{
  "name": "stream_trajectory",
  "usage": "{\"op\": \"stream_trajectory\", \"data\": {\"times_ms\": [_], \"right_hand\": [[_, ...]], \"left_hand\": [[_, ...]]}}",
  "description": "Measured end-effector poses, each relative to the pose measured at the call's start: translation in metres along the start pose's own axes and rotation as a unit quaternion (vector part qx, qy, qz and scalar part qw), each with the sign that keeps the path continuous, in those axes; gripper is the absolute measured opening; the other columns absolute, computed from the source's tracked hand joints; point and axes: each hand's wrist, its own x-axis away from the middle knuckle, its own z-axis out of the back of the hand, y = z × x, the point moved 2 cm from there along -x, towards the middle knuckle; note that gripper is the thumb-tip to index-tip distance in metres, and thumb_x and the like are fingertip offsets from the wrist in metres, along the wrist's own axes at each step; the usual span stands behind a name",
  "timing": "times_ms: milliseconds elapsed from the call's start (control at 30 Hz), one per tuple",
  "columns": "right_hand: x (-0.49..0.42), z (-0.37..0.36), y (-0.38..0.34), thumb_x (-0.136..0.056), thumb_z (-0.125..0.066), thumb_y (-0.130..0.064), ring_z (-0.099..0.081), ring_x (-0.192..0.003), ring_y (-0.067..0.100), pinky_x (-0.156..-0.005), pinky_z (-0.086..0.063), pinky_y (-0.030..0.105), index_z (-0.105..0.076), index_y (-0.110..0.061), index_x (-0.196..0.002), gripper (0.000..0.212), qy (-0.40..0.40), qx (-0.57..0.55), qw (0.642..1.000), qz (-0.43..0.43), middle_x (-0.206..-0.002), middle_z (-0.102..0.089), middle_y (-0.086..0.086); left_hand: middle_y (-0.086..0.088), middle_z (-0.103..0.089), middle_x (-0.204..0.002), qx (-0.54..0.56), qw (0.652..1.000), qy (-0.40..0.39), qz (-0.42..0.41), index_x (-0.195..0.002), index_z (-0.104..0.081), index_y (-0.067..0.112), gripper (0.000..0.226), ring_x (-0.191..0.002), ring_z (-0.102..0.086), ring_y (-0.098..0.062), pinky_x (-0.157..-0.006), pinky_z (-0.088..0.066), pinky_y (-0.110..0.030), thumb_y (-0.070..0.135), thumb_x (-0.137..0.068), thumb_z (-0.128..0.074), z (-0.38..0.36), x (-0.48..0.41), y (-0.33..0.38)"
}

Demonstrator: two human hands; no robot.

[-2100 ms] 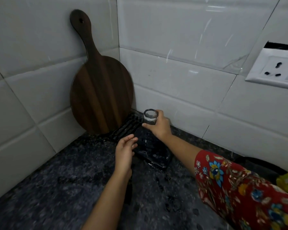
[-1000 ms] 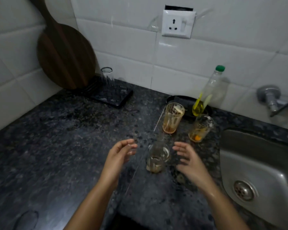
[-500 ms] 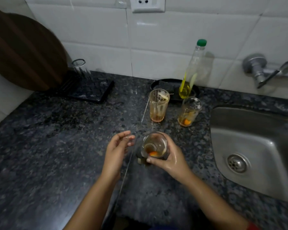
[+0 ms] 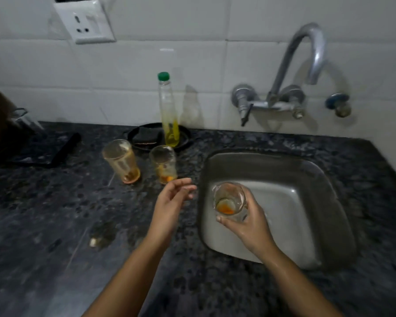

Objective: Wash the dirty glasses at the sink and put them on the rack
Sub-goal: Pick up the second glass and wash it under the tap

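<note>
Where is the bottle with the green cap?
The bottle stands by the back wall, in a black dish left of the sink, behind two dirty glasses.

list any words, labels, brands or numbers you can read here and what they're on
None can be read.
The bottle with the green cap shows no label on the side facing the camera.
The wall socket shows only pin holes and a switch, no print.
The glass in the right hand and the two glasses on the counter are plain.
</note>
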Motion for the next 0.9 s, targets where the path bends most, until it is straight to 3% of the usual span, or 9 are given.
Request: {"op": "stream_trajectory", "data": {"times_ms": [67, 267, 433, 500, 600, 700, 767, 900], "right_hand": [[0.0, 0.031, 0.011, -0.066, -0.085, -0.012, -0.057, -0.112, 0.002, -0.092, -0.051, 0.029, -0.051, -0.031, -0.125, 0.071, 0.012, 0.006, 1.0, -0.008, -0.121, -0.061, -0.014], [-0.009, 0.095, 0.033, -0.064, -0.085, -0.014, -0.059, -0.103, -0.003, -0.085, -0.049, 0.018, -0.051, -0.038, -0.117, 0.068, 0.031, 0.013, 0.998, -0.055, -0.112, -0.063, -0.018], [-0.038, 0.118, 0.047, -0.061, -0.088, -0.021, -0.065, -0.096, 0.017, -0.088, -0.055, 0.04, -0.058, -0.026, -0.106, 0.054, 0.044, -0.063, 0.983, -0.168, -0.104, -0.068, 0.001], [-0.049, 0.122, 0.044, -0.062, -0.087, -0.017, -0.065, -0.097, 0.019, -0.087, -0.054, 0.039, -0.058, -0.021, -0.11, 0.056, 0.036, -0.093, 0.978, -0.184, -0.106, -0.069, 0.004], [-0.06, 0.128, 0.037, -0.063, -0.086, -0.014, -0.065, -0.099, 0.019, -0.09, -0.052, 0.038, -0.058, -0.018, -0.111, 0.057, 0.044, -0.1, 0.977, -0.186, -0.105, -0.069, 0.003], [-0.066, 0.133, 0.033, -0.062, -0.086, -0.009, -0.063, -0.1, 0.018, -0.093, -0.051, 0.039, -0.057, -0.018, -0.111, 0.057, 0.048, -0.089, 0.978, -0.181, -0.107, -0.067, 0.004], [-0.069, 0.136, 0.032, -0.062, -0.086, -0.007, -0.063, -0.1, 0.019, -0.095, -0.051, 0.041, -0.056, -0.017, -0.111, 0.058, 0.053, -0.079, 0.98, -0.174, -0.108, -0.066, 0.005], [-0.074, 0.138, 0.035, -0.06, -0.087, -0.01, -0.063, -0.097, 0.017, -0.095, -0.051, 0.044, -0.055, -0.025, -0.106, 0.058, 0.062, -0.057, 0.983, -0.161, -0.102, -0.065, -0.004]], "left_hand": [[-0.005, -0.071, -0.104, -0.014, 1.0, -0.011, -0.005, -0.112, -0.063, 0.012, 0.017, -0.087, -0.067, -0.012, -0.066, -0.05, -0.011, 0.014, -0.099, -0.052, -0.035, 0.001, -0.002], [-0.005, -0.066, -0.118, -0.07, 0.997, -0.019, -0.018, -0.116, -0.059, 0.015, 0.019, -0.099, -0.062, -0.012, -0.069, -0.048, -0.013, 0.013, -0.098, -0.052, -0.108, -0.021, 0.003], [-0.01, -0.059, -0.129, -0.152, 0.987, -0.006, -0.05, -0.139, -0.044, 0.012, 0.046, -0.113, -0.058, -0.022, -0.098, -0.045, -0.035, 0.032, -0.099, -0.051, -0.151, -0.072, 0.046], [-0.006, -0.061, -0.117, -0.182, 0.982, -0.007, -0.056, -0.145, -0.035, 0.011, 0.053, -0.102, -0.056, -0.019, -0.09, -0.044, -0.036, 0.037, -0.1, -0.045, -0.166, -0.086, 0.065], [0.001, -0.054, -0.099, -0.227, 0.971, -0.014, -0.068, -0.126, -0.044, 0.018, 0.037, -0.096, -0.047, -0.017, -0.081, -0.035, -0.032, 0.045, -0.102, -0.035, -0.184, -0.1, 0.087], [-0.016, -0.062, -0.102, -0.299, 0.951, -0.013, -0.074, -0.105, -0.057, 0.006, 0.064, -0.087, -0.056, -0.027, -0.078, -0.043, -0.037, 0.059, -0.099, -0.023, -0.19, -0.119, 0.094], [-0.023, -0.064, -0.108, -0.34, 0.938, -0.002, -0.072, -0.109, -0.063, -0.002, 0.079, -0.095, -0.06, -0.034, -0.085, -0.047, -0.04, 0.061, -0.098, -0.017, -0.191, -0.131, 0.095], [-0.025, -0.063, -0.114, -0.387, 0.918, 0.008, -0.082, -0.114, -0.062, -0.004, 0.076, -0.104, -0.059, -0.038, -0.089, -0.046, -0.04, 0.053, -0.102, -0.014, -0.19, -0.144, 0.099]]}}
